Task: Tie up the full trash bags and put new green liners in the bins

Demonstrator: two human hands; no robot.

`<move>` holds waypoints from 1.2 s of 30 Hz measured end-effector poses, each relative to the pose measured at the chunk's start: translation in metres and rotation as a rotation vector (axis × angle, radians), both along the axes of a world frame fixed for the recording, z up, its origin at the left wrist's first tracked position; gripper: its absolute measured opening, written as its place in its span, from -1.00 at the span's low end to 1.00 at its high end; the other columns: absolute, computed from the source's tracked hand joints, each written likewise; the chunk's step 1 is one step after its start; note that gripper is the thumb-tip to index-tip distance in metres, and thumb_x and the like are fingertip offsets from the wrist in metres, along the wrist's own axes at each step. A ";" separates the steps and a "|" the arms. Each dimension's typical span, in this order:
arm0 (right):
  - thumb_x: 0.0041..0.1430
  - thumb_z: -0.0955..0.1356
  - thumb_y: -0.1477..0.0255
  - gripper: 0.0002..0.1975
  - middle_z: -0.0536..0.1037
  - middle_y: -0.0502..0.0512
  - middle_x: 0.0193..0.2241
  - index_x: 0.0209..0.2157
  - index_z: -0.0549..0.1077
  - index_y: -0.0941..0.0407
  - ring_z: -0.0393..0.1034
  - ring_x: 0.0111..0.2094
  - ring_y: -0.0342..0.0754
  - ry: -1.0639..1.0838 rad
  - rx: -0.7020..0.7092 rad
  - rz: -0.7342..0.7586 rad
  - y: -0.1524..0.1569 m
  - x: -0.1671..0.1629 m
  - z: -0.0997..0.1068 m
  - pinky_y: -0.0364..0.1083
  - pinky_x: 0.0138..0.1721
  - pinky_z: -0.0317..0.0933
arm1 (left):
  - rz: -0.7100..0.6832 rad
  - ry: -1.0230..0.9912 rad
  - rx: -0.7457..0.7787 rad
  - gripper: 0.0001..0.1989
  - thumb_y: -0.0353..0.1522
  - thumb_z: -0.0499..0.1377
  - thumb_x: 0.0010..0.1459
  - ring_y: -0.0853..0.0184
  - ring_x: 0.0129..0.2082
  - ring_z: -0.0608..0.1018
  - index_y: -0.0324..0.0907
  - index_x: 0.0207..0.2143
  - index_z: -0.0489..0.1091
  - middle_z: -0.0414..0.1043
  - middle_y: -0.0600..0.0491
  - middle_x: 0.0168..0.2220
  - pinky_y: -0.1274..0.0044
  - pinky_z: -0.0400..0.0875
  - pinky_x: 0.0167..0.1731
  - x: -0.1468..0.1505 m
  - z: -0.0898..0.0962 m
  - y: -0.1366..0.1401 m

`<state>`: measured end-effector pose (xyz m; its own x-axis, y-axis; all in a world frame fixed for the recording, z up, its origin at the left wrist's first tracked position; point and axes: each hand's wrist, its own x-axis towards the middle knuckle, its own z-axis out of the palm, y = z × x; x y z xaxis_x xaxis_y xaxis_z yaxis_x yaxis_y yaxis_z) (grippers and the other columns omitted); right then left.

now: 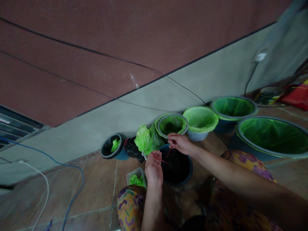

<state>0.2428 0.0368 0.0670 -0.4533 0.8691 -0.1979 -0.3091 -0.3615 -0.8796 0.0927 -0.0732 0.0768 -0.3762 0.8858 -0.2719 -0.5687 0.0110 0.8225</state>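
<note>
Palm up, my left hand (154, 168) has its fingers curled round thin red strings (157, 156), whose loose ends stick out to the right. My right hand (180, 143) is a little higher and to the right, its fingers closed on another piece of red string (169, 153) that hangs down. Both hands are over the near side of a dark bucket (191, 170) with a black inside; its contents are too dark to make out. Just beyond my left hand stands a bunched green plastic bag (149, 139), with a whitish tie at its lower end.
Green-lined buckets (173, 125), (200, 119), a large green-lined tub (274, 136) and another bucket (234, 107) line the wall. Left are a black bag (133, 148), a black-lined bin (113, 147) and a small container (136, 179) with green plastic. A blue cable (80, 179) crosses the floor.
</note>
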 end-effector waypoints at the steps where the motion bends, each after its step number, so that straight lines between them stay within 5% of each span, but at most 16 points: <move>1: -0.06 0.36 0.33 -0.81 0.20 -0.20 -0.67 -0.38 0.29 0.07 0.01 -0.64 -0.25 -0.011 -0.004 -0.005 -0.002 -0.002 0.003 -0.16 -0.45 0.19 | -0.008 0.034 0.009 -0.80 -0.25 0.25 0.14 0.28 -0.12 0.61 -0.22 -0.32 0.51 0.58 -0.05 -0.23 0.31 0.40 0.11 0.000 0.005 0.004; 4: -0.21 0.33 0.47 -0.77 0.29 -0.15 -0.61 -0.38 0.36 0.10 0.07 -0.59 -0.24 -0.117 0.030 0.064 -0.011 -0.009 0.006 -0.21 -0.53 0.07 | -0.050 0.155 -0.008 -0.81 -0.26 0.23 0.14 0.30 -0.18 0.60 -0.22 -0.35 0.50 0.56 -0.02 -0.27 0.36 0.44 0.04 -0.001 0.012 0.017; 7: -0.25 0.33 0.54 -0.67 0.40 -0.11 -0.55 -0.31 0.44 0.11 0.18 -0.53 -0.21 -0.289 0.160 0.315 -0.026 -0.019 0.000 -0.21 -0.54 0.03 | -0.075 0.328 -0.073 -0.80 -0.25 0.19 0.13 0.33 -0.29 0.57 -0.19 -0.41 0.51 0.54 0.02 -0.36 0.43 0.46 -0.10 -0.002 0.013 0.030; 10: -0.09 0.35 0.51 -0.91 0.37 -0.07 -0.62 -0.44 0.47 0.13 0.14 -0.57 -0.20 -0.454 0.307 0.464 -0.034 -0.024 -0.008 -0.18 -0.55 -0.02 | -0.107 0.511 -0.096 -0.79 -0.25 0.18 0.12 0.34 -0.31 0.56 -0.17 -0.40 0.54 0.54 0.04 -0.39 0.47 0.46 -0.17 -0.005 0.010 0.037; 15: 0.20 0.28 0.34 -0.73 0.38 -0.02 -0.62 -0.52 0.45 0.15 0.13 -0.59 -0.20 -0.524 0.396 0.391 -0.029 -0.023 -0.010 -0.16 -0.56 -0.03 | -0.102 0.428 -0.133 -0.68 -0.22 0.23 0.09 0.27 -0.13 0.59 -0.20 -0.17 0.58 0.60 -0.06 -0.13 0.48 0.46 -0.14 -0.007 -0.001 0.033; 19: 0.25 0.25 0.24 -0.66 0.37 -0.04 -0.62 -0.50 0.43 0.15 0.14 -0.62 -0.21 -0.499 0.349 0.312 -0.022 -0.022 -0.009 -0.20 -0.59 -0.01 | -0.091 0.353 -0.127 -0.57 -0.27 0.24 0.07 0.24 -0.03 0.59 -0.21 -0.01 0.53 0.57 -0.08 -0.01 0.43 0.45 -0.02 -0.014 -0.027 0.026; 27: 0.21 0.28 0.33 -0.75 0.43 -0.03 -0.60 -0.47 0.45 0.16 0.20 -0.60 -0.23 -0.398 0.310 0.303 -0.019 -0.023 -0.002 -0.23 -0.56 0.07 | -0.296 0.698 -0.056 -0.55 -0.45 0.23 -0.01 0.23 0.01 0.58 -0.18 0.00 0.45 0.57 -0.07 -0.01 0.35 0.36 0.13 -0.014 -0.093 0.009; 32: 0.21 0.29 0.33 -0.77 0.42 -0.04 -0.59 -0.43 0.47 0.17 0.24 -0.58 -0.22 -0.368 0.245 0.322 -0.021 -0.026 -0.002 -0.22 -0.56 0.09 | -0.324 0.936 -0.077 -0.71 -0.23 0.18 0.18 0.20 -0.15 0.60 -0.21 -0.13 0.51 0.61 -0.08 -0.17 0.36 0.43 -0.03 0.001 -0.088 0.009; 36: 0.20 0.31 0.33 -0.76 0.41 -0.05 -0.59 -0.40 0.52 0.19 0.20 -0.60 -0.25 -0.353 0.277 0.311 -0.021 -0.028 -0.003 -0.23 -0.58 0.04 | -0.286 0.982 -0.112 -0.66 -0.18 0.09 0.24 0.22 -0.30 0.59 -0.23 -0.29 0.57 0.61 -0.08 -0.32 0.41 0.44 -0.15 0.004 -0.085 0.015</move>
